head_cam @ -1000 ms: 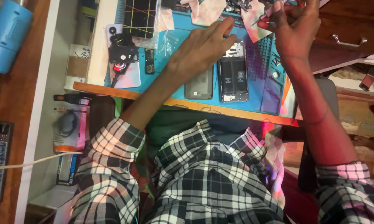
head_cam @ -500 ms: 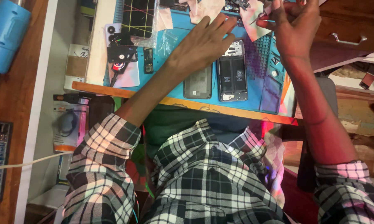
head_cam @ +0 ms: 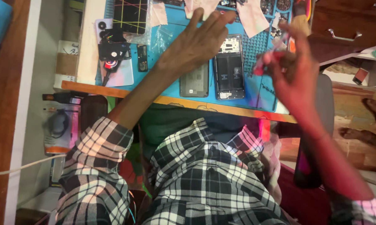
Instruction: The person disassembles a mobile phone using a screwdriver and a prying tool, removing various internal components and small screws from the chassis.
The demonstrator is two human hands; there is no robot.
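L hand (head_cam: pixel 196 43) flat on mat (head_cam: pixel 254 89); R hand (head_cam: pixel 290 73) past mat edge

Opened phone (head_cam: pixel 229 66) and parts crowd the blue mat (head_cam: pixel 254 89).

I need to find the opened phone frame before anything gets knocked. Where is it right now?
In the head view the opened phone frame lies on the blue work mat, right of a grey back cover, between the left hand and right hand.

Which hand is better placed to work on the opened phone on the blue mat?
Probably the right hand: it holds a small red-tipped tool just beside the opened phone. The left hand lies flat, empty, bracing.
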